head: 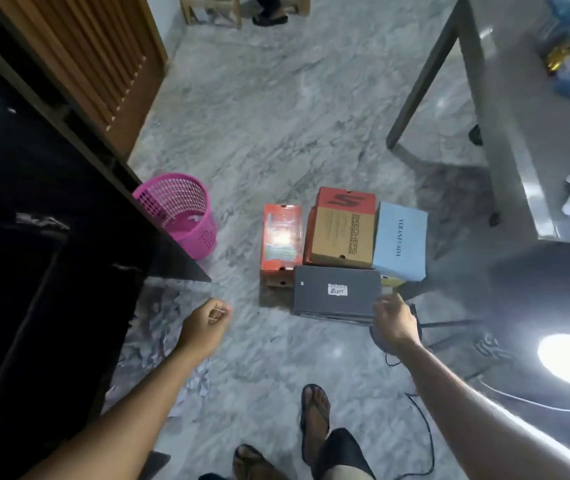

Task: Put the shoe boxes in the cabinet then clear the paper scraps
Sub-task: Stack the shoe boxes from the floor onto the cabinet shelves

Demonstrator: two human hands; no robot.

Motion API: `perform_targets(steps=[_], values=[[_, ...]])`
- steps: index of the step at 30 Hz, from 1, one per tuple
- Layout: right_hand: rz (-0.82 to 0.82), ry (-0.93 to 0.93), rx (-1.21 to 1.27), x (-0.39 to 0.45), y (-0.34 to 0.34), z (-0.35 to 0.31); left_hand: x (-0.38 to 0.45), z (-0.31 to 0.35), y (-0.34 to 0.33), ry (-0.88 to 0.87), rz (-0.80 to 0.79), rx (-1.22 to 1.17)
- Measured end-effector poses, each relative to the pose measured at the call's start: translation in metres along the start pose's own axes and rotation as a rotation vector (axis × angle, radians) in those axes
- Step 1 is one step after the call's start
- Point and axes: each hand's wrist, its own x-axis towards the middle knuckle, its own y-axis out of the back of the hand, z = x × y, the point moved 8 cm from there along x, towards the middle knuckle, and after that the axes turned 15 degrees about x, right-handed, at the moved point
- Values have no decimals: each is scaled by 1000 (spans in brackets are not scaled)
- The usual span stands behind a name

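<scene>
Several shoe boxes sit together on the marble floor: a dark grey box [337, 291] nearest me, a red box [281, 235] at the left, a brown and red Skechers box [342, 233] in the middle, a light blue box [400, 240] at the right. My right hand [396, 320] reaches over the grey box's near right corner, fingers apart, touching or just above it. My left hand [207, 327] hovers over the floor left of the boxes, loosely curled and holding nothing. The dark cabinet [34, 237] stands open at my left. Paper scraps [158, 337] lie at its foot.
A pink mesh waste basket [181, 211] stands by the cabinet's corner. A grey table [505, 109] with clutter is at the right, its leg [422, 74] reaching the floor. A black cable [422, 420] runs by my sandalled feet [314, 417]. Another person's foot [269, 19] is far ahead.
</scene>
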Motion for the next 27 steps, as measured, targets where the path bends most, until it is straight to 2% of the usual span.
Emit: perform_targets(steps=[6, 11, 17, 21, 27], values=[[57, -37, -35, 108, -26, 149, 91, -7, -126, -35, -120, 77], [233, 28, 140, 157, -38, 206, 176, -24, -231, -77, -132, 23], [246, 51, 266, 222, -68, 265, 251, -40, -325, -112, -145, -113], [204, 96, 395, 250, -88, 287, 280, -40, -356, -171, -173, -148], [197, 338, 380, 254, -109, 285, 299, -54, -349, -322, -85, -177]])
